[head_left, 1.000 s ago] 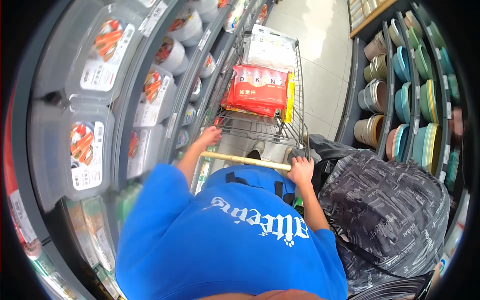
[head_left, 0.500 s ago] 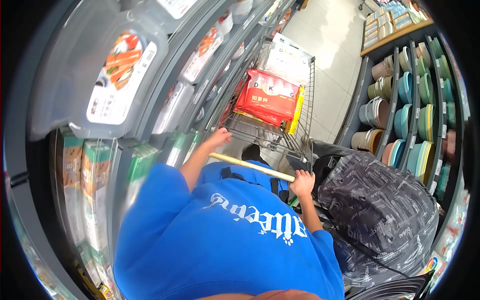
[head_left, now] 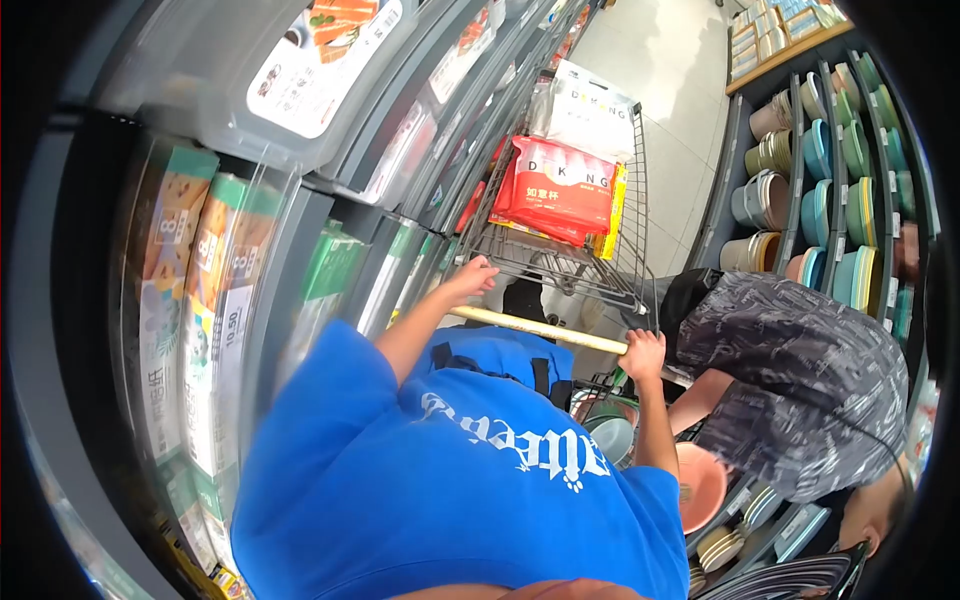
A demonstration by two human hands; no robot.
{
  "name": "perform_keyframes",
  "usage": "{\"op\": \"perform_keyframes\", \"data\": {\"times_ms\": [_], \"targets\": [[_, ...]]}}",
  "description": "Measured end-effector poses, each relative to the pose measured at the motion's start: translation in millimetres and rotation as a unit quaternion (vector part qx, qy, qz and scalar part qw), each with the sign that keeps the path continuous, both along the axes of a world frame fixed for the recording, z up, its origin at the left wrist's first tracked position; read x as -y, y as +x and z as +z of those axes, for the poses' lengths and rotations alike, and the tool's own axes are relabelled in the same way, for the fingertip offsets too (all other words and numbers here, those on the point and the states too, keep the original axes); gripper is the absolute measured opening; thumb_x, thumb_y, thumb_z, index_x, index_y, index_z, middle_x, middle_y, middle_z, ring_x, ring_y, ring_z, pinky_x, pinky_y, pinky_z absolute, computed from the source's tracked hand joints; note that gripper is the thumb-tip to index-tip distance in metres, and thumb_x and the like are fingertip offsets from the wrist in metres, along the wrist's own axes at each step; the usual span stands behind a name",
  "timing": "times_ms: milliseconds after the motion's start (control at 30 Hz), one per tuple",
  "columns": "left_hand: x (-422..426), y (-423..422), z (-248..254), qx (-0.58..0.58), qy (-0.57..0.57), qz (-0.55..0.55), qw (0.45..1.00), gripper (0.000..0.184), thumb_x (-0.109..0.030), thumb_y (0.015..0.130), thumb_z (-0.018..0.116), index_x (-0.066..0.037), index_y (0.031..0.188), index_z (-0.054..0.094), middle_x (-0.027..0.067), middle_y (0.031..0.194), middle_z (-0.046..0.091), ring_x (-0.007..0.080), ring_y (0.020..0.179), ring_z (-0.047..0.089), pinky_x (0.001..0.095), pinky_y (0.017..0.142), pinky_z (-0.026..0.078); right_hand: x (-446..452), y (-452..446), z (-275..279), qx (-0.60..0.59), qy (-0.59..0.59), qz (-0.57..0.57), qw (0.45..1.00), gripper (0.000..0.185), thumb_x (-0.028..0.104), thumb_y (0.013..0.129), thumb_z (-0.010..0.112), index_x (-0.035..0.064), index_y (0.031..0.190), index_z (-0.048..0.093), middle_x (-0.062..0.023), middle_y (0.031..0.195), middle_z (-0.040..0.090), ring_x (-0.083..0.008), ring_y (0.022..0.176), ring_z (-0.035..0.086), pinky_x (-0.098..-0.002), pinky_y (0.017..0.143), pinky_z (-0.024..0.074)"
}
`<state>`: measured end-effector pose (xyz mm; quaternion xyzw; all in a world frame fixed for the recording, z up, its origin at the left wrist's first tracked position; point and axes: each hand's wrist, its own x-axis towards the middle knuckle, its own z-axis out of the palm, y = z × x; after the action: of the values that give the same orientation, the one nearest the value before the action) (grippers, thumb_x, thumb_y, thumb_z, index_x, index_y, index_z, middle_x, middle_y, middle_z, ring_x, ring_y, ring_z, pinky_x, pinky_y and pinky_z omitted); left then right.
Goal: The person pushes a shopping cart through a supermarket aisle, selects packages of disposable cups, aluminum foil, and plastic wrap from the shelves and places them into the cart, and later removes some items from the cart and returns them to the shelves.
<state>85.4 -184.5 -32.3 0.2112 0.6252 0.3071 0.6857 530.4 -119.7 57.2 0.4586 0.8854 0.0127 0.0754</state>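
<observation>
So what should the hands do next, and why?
Maybe bring the left hand onto the pale yellow bar and hold the cart steady. The right hand grips one end, but the left seems to be off the bar, and another person is bending close by on the right.

A dark wire shopping cart (head_left: 588, 287) stands upright beside the left-hand shelving (head_left: 300, 238), its pale yellow handle (head_left: 540, 331) (a straight bar) crossing the near end
</observation>
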Motion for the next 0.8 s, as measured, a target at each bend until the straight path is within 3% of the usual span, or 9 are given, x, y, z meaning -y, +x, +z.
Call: {"op": "perform_keyframes", "data": {"times_ms": [100, 233, 333, 467, 600, 633, 733, 800], "targets": [[19, -8, -10, 0.011, 0.002, -0.002, 1.0, 0.028, -0.039, 0.1, 0.059, -0.015, 0.114, 0.052, 0.0067, 0.103, 0.066, 0.0196, 0.103, 0.062, 0.0409, 0.092, 0.047, 19, -7, -3, 0.021, -0.028, -0.013, 0.999, 0.021, 0.019, 0.068, 0.063, 0.0133, 0.086, 0.072, -0.0053, 0.09, 0.069, -0.026, 0.092, 0.068, -0.0569, 0.1, 0.044], [37, -23, -19, 0.009, 0.014, 0.01, 1.0, 0.027, -0.04, 0.1, 0.059, -0.015, 0.11, 0.055, 0.0062, 0.103, 0.066, 0.0194, 0.101, 0.062, 0.0407, 0.093, 0.046, 42, -24, -5, 0.057, -0.07, -0.025, 0.996, 0.021, 0.02, 0.069, 0.062, 0.0159, 0.085, 0.076, -0.0037, 0.094, 0.07, -0.0251, 0.098, 0.067, -0.0578, 0.1, 0.0414], [45, -19, -15, -0.024, 0.013, 0.0, 1.0, 0.028, -0.041, 0.1, 0.059, -0.015, 0.109, 0.055, 0.0054, 0.103, 0.066, 0.0183, 0.1, 0.062, 0.0399, 0.091, 0.046, 46, -23, -5, 0.102, -0.136, -0.042, 0.984, 0.028, 0.024, 0.073, 0.06, 0.0196, 0.093, 0.079, -0.0039, 0.102, 0.071, -0.0248, 0.105, 0.066, -0.0601, 0.1, 0.0383], [56, -17, -40, -0.074, 0.029, 0.005, 0.997, 0.025, -0.038, 0.1, 0.059, -0.014, 0.105, 0.058, 0.0041, 0.099, 0.066, 0.0165, 0.098, 0.062, 0.0368, 0.084, 0.048, 49, -24, -4, 0.149, -0.186, -0.026, 0.971, 0.029, 0.025, 0.074, 0.061, 0.021, 0.096, 0.079, -0.003, 0.11, 0.071, -0.0236, 0.112, 0.064, -0.0617, 0.099, 0.038], [68, -11, -32, -0.119, 0.028, 0.025, 0.992, 0.023, -0.035, 0.099, 0.06, -0.012, 0.103, 0.058, 0.0049, 0.094, 0.07, 0.0186, 0.087, 0.067, 0.0351, 0.075, 0.05, 59, -24, 0, 0.158, -0.195, -0.009, 0.968, 0.031, 0.027, 0.074, 0.062, 0.022, 0.099, 0.079, -0.0027, 0.11, 0.071, -0.0242, 0.112, 0.063, -0.0618, 0.098, 0.0389], [69, -8, -34, -0.13, 0.037, 0.047, 0.99, 0.024, -0.03, 0.097, 0.063, -0.007, 0.102, 0.058, 0.0088, 0.091, 0.072, 0.0196, 0.082, 0.069, 0.0356, 0.071, 0.052, 62, -24, -1, 0.158, -0.193, -0.007, 0.968, 0.031, 0.027, 0.073, 0.063, 0.0218, 0.099, 0.079, -0.0029, 0.11, 0.07, -0.0244, 0.112, 0.063, -0.0614, 0.098, 0.0392], [79, 0, -38, -0.313, 0.101, 0.007, 0.944, 0.025, -0.026, 0.094, 0.066, -0.003, 0.101, 0.058, 0.0124, 0.085, 0.071, 0.0198, 0.08, 0.071, 0.0376, 0.069, 0.053, 70, -25, -3, 0.137, -0.176, -0.003, 0.975, 0.031, 0.027, 0.073, 0.064, 0.0215, 0.1, 0.079, -0.0031, 0.11, 0.07, -0.0241, 0.111, 0.063, -0.0609, 0.097, 0.0395], [90, 19, -28, -0.424, 0.123, -0.007, 0.897, 0.03, -0.027, 0.09, 0.068, -0.001, 0.103, 0.061, 0.0197, 0.087, 0.071, 0.0315, 0.084, 0.071, 0.0449, 0.074, 0.054, 75, -19, -5, 0.122, -0.175, 0.002, 0.977, 0.03, 0.026, 0.073, 0.065, 0.0215, 0.1, 0.079, -0.0034, 0.109, 0.07, -0.0245, 0.111, 0.063, -0.0596, 0.097, 0.0398]]}}
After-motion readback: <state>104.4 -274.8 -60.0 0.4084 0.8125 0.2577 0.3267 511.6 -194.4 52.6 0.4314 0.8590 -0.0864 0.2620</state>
